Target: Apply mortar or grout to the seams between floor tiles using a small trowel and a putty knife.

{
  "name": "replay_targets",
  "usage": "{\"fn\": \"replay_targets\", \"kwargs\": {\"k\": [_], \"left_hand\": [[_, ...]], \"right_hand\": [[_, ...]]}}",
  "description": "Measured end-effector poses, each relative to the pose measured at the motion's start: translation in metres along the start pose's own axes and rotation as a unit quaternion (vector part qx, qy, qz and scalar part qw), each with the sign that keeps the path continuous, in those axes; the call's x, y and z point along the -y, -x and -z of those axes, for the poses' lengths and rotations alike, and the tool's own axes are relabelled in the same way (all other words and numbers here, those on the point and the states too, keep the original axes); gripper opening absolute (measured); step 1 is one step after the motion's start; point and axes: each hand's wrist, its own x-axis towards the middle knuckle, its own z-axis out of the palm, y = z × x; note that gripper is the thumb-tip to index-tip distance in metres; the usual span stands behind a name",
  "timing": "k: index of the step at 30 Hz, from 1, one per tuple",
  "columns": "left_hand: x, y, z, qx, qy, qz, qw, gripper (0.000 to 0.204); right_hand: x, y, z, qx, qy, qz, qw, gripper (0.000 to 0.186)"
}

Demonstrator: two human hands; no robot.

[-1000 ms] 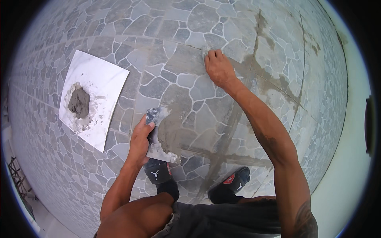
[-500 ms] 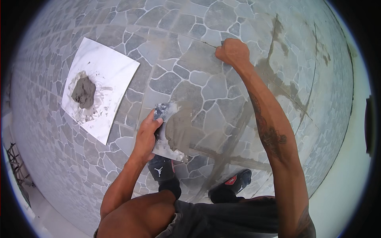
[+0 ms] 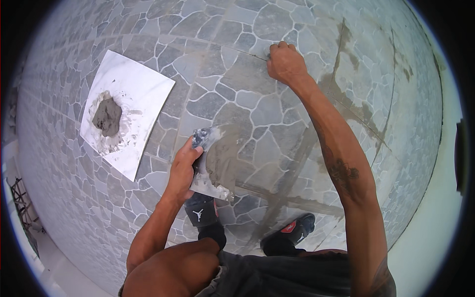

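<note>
Mortar, wet and grey, [image 3: 222, 158] lies on the flat pale rectangular plate [image 3: 201, 182] gripped at its left edge by the left hand [image 3: 182, 172], thumb on top. The right hand [image 3: 287, 64] curls its fingers inward beside a thin dark joint [image 3: 251, 54] in the grey stone-patterned floor [image 3: 267, 110]; I cannot tell whether they hold anything.

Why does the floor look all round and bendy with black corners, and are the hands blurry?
In the head view, the patterned floor bulges because a fisheye lens bends straight edges; in the head view, black surrounds the lens's round picture; in the head view, the left hand and right hand look fairly clear, while floor patterns soften toward the left rim.
</note>
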Motion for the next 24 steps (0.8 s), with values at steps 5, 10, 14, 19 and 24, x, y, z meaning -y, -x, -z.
{"fn": "replay_targets", "kwargs": {"k": [5,10,14,19,24], "left_hand": [[-0.007,0.003,0.009,-0.045,-0.001,-0.016,0.999,0.043],[-0.006,-0.002,0.012,-0.036,0.022,-0.003,0.999,0.043],[-0.006,-0.004,0.015,-0.023,-0.004,0.002,1.000,0.050],[-0.009,-0.001,0.018,-0.026,0.003,-0.006,1.000,0.046],[-0.004,-0.003,0.014,-0.030,0.039,0.000,0.999,0.043]], "right_hand": [[0.030,-0.002,0.012,0.170,-0.019,0.039,0.985,0.029],[-0.025,0.001,0.056,0.190,-0.121,-0.023,0.974,0.021],[-0.021,0.034,0.028,0.071,-0.018,-0.005,0.997,0.020],[-0.001,0.003,0.059,0.233,-0.088,0.006,0.968,0.022],[0.031,0.009,0.010,0.108,0.019,0.033,0.993,0.026]]}}
